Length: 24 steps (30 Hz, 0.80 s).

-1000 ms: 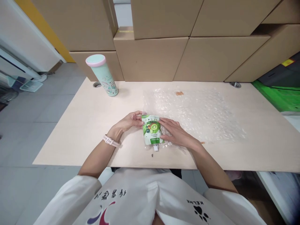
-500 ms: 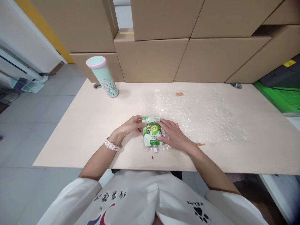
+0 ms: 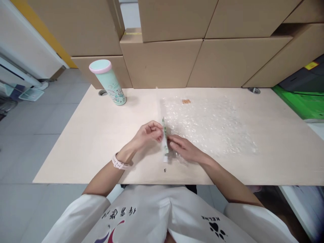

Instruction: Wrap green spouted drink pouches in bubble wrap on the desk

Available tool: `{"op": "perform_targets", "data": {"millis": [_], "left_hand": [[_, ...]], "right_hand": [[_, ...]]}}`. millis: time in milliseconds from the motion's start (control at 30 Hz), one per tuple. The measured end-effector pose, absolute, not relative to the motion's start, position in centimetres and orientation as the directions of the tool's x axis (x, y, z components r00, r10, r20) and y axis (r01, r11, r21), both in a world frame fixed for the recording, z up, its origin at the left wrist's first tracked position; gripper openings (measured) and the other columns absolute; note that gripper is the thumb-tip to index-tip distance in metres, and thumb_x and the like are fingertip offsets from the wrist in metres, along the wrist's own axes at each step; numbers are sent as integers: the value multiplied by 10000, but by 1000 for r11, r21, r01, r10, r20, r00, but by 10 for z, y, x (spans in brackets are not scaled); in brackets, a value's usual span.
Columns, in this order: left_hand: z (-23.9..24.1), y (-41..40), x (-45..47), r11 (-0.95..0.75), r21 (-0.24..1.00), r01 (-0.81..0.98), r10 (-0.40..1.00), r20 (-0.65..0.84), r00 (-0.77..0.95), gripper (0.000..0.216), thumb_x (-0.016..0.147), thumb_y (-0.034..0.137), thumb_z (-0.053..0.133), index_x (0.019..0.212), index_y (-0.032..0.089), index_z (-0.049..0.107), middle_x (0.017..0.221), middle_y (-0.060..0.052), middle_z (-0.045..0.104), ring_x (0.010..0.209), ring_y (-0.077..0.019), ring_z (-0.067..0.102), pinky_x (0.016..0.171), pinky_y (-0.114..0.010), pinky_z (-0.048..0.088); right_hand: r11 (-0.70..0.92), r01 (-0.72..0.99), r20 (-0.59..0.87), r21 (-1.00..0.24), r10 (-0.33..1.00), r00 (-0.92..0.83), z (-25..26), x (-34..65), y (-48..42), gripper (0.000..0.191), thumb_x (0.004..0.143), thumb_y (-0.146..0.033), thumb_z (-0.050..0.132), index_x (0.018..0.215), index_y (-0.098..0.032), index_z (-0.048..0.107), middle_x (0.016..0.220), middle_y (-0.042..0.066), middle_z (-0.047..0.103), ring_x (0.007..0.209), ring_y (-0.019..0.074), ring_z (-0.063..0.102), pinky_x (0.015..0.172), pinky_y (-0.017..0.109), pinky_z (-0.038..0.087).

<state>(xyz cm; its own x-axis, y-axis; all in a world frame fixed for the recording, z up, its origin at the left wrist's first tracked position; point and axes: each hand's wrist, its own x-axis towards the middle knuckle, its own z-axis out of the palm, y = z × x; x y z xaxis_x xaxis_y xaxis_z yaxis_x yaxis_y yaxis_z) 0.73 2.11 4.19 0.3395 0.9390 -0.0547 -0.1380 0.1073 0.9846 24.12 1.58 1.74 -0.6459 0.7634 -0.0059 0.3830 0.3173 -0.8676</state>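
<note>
A green and white spouted food pouch (image 3: 165,140) stands on its edge at the near left end of a clear sheet of bubble wrap (image 3: 210,125) spread on the pale wooden table (image 3: 83,141). My left hand (image 3: 148,135) pinches the pouch's left side with curled fingers. On the other side my right hand (image 3: 186,150) presses the pouch together with the edge of the wrap, its fingers closed on them. A white watch sits on my left wrist.
A mint tumbler with a pink lid (image 3: 107,82) stands at the table's far left. Stacked cardboard boxes (image 3: 162,60) wall the far edge. A small orange scrap (image 3: 186,101) lies on the wrap. A green crate (image 3: 301,103) is at the right.
The pouch lay flat, face up, under both hands; now it is turned up on its edge. The left edge of the bubble wrap has lifted with it.
</note>
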Motion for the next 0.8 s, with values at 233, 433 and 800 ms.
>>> {"op": "perform_targets", "data": {"millis": [233,433,800], "left_hand": [[17,-2,37,-586,744,322,695,256,672,301,910,332,683,1196,239,674,1350,-121,610,1241,-277,523,1070,-487,445],[6,-1,38,-702,613,362,617,271,739,271,961,280,603,1220,221,655,1384,-116,594,1237,-277,498,1049,-469,456],[15,-4,37,-464,782,416,876,333,350,158,935,249,603,1074,222,673,1226,-104,655,1128,-245,597,983,-431,487]], "right_hand": [[-26,393,-98,-919,981,-166,13,271,37,336,893,-503,607,831,-188,706,682,7,643,597,150,585,557,265,466],[-30,393,-69,-919,994,-85,16,275,39,375,909,-542,567,887,-196,710,790,35,679,644,148,591,604,278,477],[117,625,9,-772,985,-173,14,263,37,214,810,-340,586,650,-224,504,650,-24,548,614,146,497,596,269,356]]}}
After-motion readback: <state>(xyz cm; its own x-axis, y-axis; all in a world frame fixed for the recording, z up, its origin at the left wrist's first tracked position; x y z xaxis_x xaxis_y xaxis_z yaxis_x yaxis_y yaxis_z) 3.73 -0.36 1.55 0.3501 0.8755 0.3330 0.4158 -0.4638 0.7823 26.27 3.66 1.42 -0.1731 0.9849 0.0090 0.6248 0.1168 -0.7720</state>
